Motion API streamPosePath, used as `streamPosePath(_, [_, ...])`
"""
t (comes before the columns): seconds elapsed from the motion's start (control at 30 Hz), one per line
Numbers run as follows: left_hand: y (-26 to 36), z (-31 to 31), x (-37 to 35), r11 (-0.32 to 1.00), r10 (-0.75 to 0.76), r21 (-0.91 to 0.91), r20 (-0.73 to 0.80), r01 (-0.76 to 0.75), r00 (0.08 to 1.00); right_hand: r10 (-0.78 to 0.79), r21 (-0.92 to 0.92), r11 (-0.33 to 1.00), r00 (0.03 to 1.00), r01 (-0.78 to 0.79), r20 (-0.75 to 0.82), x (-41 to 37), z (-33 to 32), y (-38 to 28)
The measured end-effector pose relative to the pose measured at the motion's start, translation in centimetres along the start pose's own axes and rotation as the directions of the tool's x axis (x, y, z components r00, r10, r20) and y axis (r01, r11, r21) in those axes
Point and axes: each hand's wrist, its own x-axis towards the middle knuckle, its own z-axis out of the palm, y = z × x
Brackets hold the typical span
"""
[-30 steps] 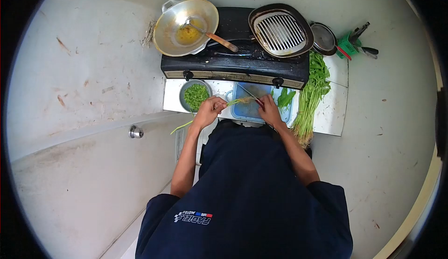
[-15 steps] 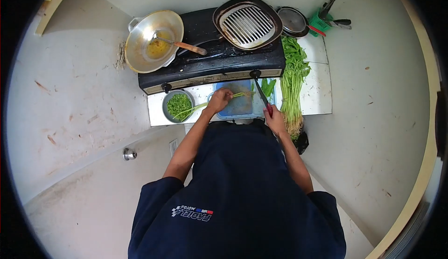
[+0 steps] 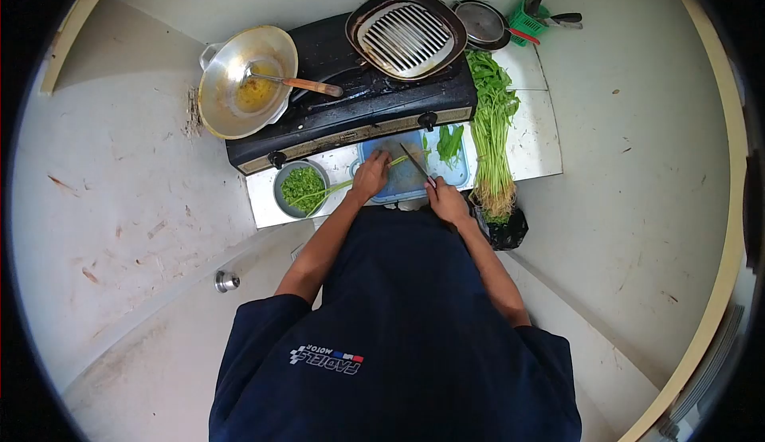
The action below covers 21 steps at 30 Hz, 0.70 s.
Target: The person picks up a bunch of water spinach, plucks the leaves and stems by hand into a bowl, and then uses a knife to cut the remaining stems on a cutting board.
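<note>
My left hand [image 3: 371,176] is closed around a few long green stems [image 3: 339,188] over a blue cutting board [image 3: 454,176]. The stems' far ends trail left across the grey bowl [image 3: 277,191], which holds chopped greens [image 3: 302,184]. In my right hand [image 3: 447,201] is a knife [image 3: 415,161], its blade slanting up and left over the board. The blade tip points close to the stem ends that stick out past my left fingers. Some loose leaves [image 3: 450,145] lie on the board's right side.
Behind the board stands a black gas stove [image 3: 343,123] with a wok [image 3: 227,115] and a grill pan [image 3: 434,67]. Right of the board lies a large bunch of rooted leafy greens [image 3: 492,135]. A lidded pan [image 3: 480,23] and a green utensil basket [image 3: 526,23] stand at the back right.
The knife has moved left, and its blade is now nearer my left hand and the stem ends. My left hand stays on the stems. The whole view has shifted and turned slightly.
</note>
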Motion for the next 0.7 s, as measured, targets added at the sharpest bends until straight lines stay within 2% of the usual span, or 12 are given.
streamPosePath(0.07, [0.2, -0.1, -0.1, 0.999, 0.023, 0.034, 0.007, -0.024, 1.0, 0.023, -0.068, 0.997, 1.0, -0.023, 0.011, -0.1, 0.5, -0.9])
streamPosePath(0.27, [-0.7, 0.0, -0.2, 0.994, 0.078, 0.073, 0.011, -0.079, 0.997, 0.048, -0.07, 0.996, 0.995, -0.054, -0.083, -0.6, 4.1, -0.5])
streamPosePath(0.43, [-1.1, -0.1, -0.1, 0.99, 0.082, 0.109, 0.049, -0.087, 0.995, 0.138, -0.051, 0.989, 0.988, -0.141, -0.065, -1.7, 5.3, -1.6])
streamPosePath(0.7, [-1.3, -0.6, 0.1, 0.985, 0.154, 0.066, 0.086, -0.159, 0.984, 0.193, -0.056, 0.978, 0.975, -0.2, -0.111, -2.6, 6.5, -2.4])
